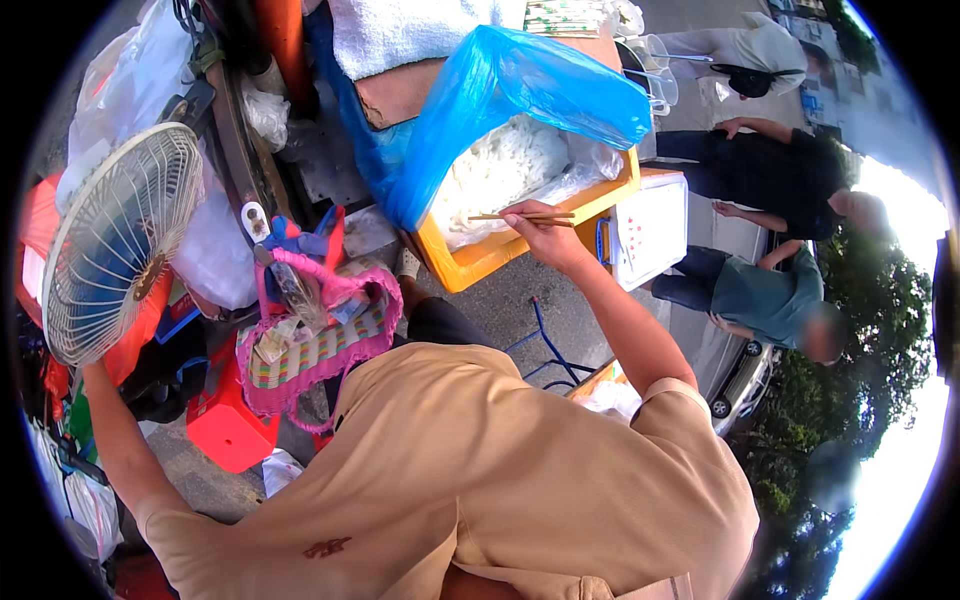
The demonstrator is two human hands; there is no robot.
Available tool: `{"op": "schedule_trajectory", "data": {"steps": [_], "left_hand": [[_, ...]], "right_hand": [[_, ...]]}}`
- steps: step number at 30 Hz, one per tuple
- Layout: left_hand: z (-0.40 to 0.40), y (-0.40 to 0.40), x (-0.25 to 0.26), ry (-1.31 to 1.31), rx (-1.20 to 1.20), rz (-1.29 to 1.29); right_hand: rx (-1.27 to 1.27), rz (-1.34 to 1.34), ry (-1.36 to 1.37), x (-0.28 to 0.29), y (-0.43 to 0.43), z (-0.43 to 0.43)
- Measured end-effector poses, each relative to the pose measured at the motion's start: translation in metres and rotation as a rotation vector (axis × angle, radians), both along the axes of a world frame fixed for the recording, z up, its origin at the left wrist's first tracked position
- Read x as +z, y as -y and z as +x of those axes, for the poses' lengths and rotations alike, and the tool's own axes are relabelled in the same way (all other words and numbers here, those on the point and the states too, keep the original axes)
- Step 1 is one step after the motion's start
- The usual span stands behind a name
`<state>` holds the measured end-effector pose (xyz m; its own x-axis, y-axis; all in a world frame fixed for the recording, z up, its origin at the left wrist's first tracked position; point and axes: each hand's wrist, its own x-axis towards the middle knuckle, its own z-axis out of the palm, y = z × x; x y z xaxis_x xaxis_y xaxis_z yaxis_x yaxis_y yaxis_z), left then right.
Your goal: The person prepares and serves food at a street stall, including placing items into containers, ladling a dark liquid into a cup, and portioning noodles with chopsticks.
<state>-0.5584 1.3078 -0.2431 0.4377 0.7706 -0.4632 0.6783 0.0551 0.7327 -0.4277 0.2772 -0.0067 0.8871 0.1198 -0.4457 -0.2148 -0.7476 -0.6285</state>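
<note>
My right hand point(553, 238) grips a pair of wooden chopsticks point(489, 217) over the near rim of a yellow box point(487, 262). Beneath their tips lies a heap of white noodle-like food point(504, 166). A blue plastic sheet or bag point(446, 142) drapes over the far and left sides of the box. My left forearm reaches up to a wire-caged electric fan point(112, 240) at the far left. The fan hides my left hand, so its grip does not show.
A woven basket point(307, 356) with pink handles holds what look like banknotes point(277, 339). Below it is a red plastic stool point(229, 435). A white towel point(420, 37) lies behind the box. On the right are a white panel bearing writing point(651, 232), several people and a parked car point(742, 379).
</note>
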Motion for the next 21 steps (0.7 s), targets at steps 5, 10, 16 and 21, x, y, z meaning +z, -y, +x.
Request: {"op": "schedule_trajectory", "data": {"steps": [5,10,16,21], "left_hand": [[0.036,0.002,-0.016,-0.064,-0.060,0.023],[0.052,0.002,-0.022,-0.080,-0.083,0.037],[0.076,0.011,-0.015,-0.085,-0.125,0.066],[0.079,0.021,-0.004,-0.084,-0.129,0.107]], "right_hand": [[-0.247,-0.144,0.248,-0.026,0.045,0.027],[-0.542,0.208,-0.013,-0.017,0.008,0.014],[-0.755,-0.001,0.189,-0.039,0.029,0.042],[-0.779,0.366,-0.164,-0.026,-0.007,0.035]]}}
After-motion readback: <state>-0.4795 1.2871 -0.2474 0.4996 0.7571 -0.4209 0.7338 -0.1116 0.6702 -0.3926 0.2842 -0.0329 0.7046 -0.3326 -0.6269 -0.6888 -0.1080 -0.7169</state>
